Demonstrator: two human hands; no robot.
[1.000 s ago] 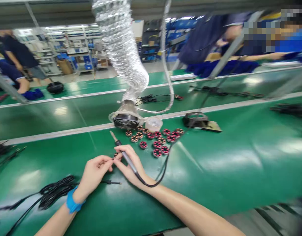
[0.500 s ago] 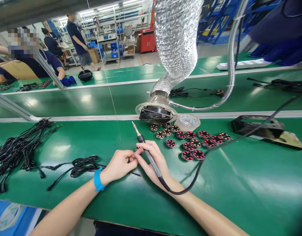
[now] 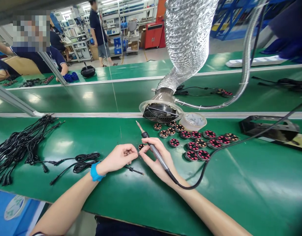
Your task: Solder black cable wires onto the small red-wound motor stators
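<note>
My right hand (image 3: pixel 160 160) is closed around a soldering iron (image 3: pixel 159 156), its tip pointing up and away. The thumb and forefinger of that hand come close to my left hand (image 3: pixel 120 158), whose fingers are pinched on something too small to make out. Just beyond the fingertips lies a small round coil part (image 3: pixel 141 147), partly hidden. Under and beside my left hand runs a black cable (image 3: pixel 135 170) with a bare end. Several red and copper coil parts (image 3: pixel 174 142) sit to the right, near a fan (image 3: pixel 160 113).
A pile of black cables (image 3: pixel 20 144) lies at the left, with coiled cables (image 3: pixel 85 162) nearer. Behind the coil parts stands a clear round container (image 3: pixel 193 121). A black metal holder (image 3: pixel 269 127) is at the right. A foil duct (image 3: pixel 187 36) hangs above; people are behind.
The fingertips of my two hands have moved slightly apart, and the round coil part between them shows more. The whole view has shifted a little, and a standing person in the background has moved.
</note>
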